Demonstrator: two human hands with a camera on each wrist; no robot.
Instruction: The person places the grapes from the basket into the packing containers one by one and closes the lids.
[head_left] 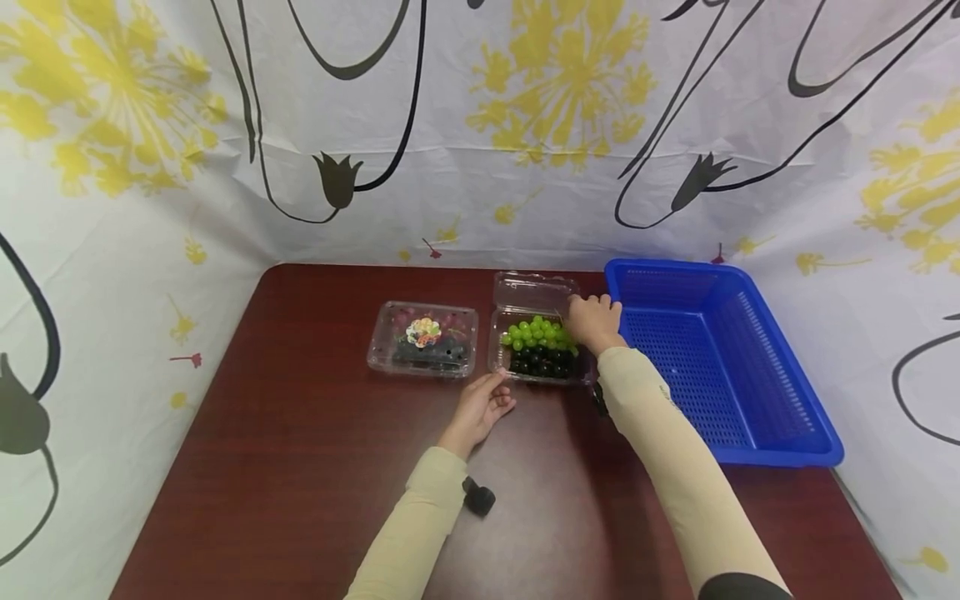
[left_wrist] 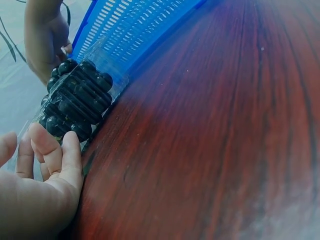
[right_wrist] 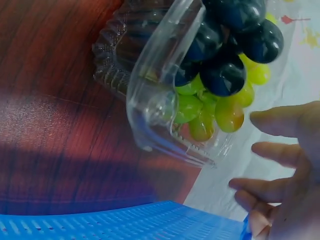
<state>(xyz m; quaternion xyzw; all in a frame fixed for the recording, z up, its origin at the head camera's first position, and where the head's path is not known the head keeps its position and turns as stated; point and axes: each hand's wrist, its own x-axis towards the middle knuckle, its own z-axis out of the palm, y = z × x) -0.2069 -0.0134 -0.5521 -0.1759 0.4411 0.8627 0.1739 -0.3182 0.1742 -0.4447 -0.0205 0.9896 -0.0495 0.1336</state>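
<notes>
An open clear plastic box (head_left: 504, 367) lies on the table, its lid (head_left: 536, 292) tipped back. Inside are green grapes (head_left: 536, 333) at the back and black grapes (head_left: 542, 362) at the front. My left hand (head_left: 482, 406) is at the box's front left corner, fingertips against or very near its edge; the left wrist view shows the fingers (left_wrist: 71, 155) loosely bent beside the black grapes. Over the box's back right side hovers my right hand (head_left: 595, 321). In the right wrist view its fingers (right_wrist: 275, 152) are spread apart next to the green grapes, with nothing seen between them.
To the left sits a closed clear box (head_left: 381, 354) with a round fruit sticker and dark and reddish fruit inside. A large blue basket (head_left: 795, 367) stands at the right, close to my right arm. Behind the dark red table (head_left: 315, 467) hangs a patterned white cloth (head_left: 420, 233).
</notes>
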